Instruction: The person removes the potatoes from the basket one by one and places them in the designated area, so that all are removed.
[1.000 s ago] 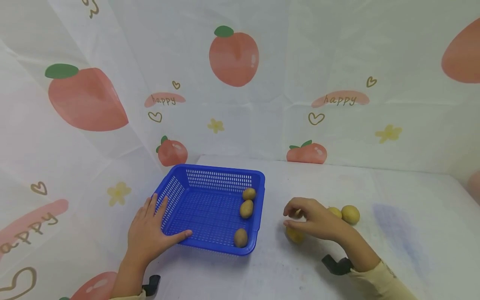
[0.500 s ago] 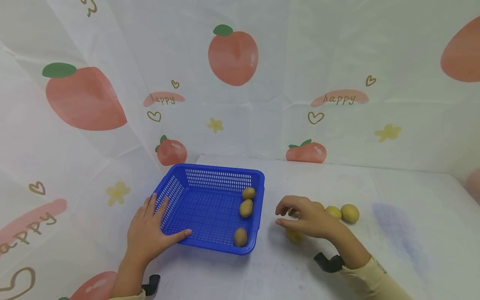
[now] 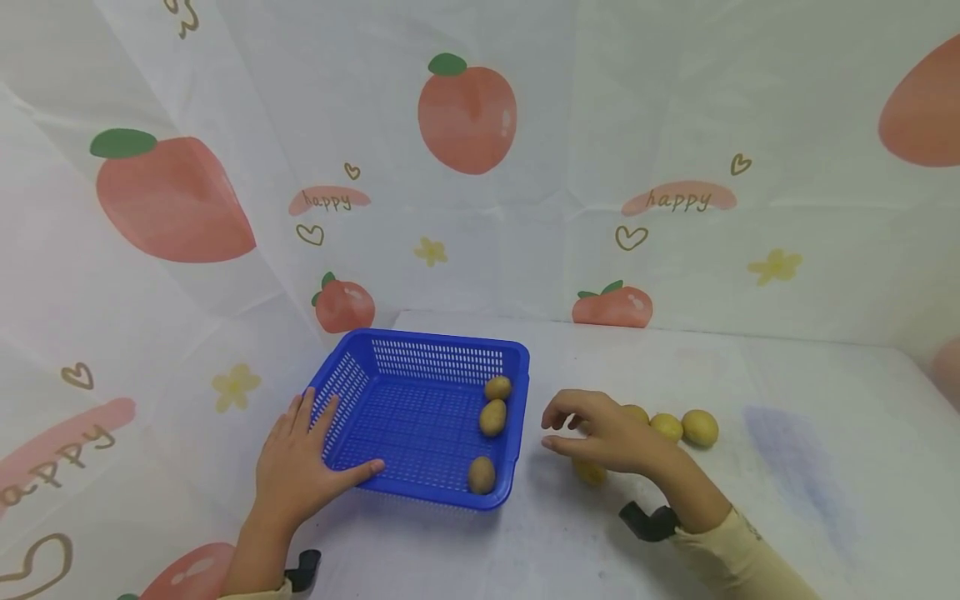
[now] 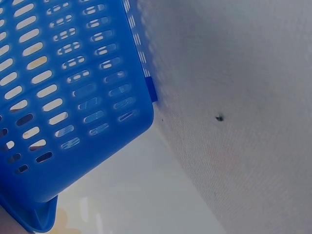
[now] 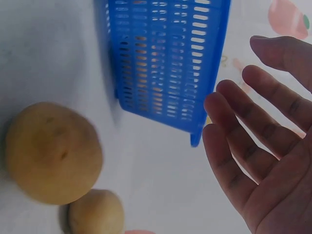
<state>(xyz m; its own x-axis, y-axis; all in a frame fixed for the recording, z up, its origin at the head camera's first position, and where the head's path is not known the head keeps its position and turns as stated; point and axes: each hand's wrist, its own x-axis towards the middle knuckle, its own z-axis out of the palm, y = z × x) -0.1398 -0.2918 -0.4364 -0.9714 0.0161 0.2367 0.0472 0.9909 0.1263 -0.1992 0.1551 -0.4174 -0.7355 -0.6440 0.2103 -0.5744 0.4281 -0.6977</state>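
Note:
My left hand (image 3: 300, 462) rests on the left rim of a blue perforated plastic basket (image 3: 521, 392), fingers spread along the side and thumb over the front edge. Inside, against the right wall, lie three potatoes: one far (image 3: 498, 387), one in the middle (image 3: 492, 417) and one near (image 3: 482, 475). To the right of the basket hovers my right hand (image 3: 607, 432), palm facing it, fingers loosely bent and holding nothing. Partly hidden below this hand is a potato (image 3: 591, 473). The right wrist view shows a large potato (image 5: 54, 152) beside a smaller-looking one (image 5: 97, 214).
Behind my right hand, more potatoes lie in a row on the white-covered table: one partly hidden (image 3: 637, 412), one in the middle (image 3: 666, 427) and one at the right (image 3: 701, 428). A printed white cloth (image 3: 540, 242) hangs behind and at the left.
My right hand has drifted left toward the basket, uncovering more of the potatoes behind it. The left hand, the basket and the potatoes stay in place.

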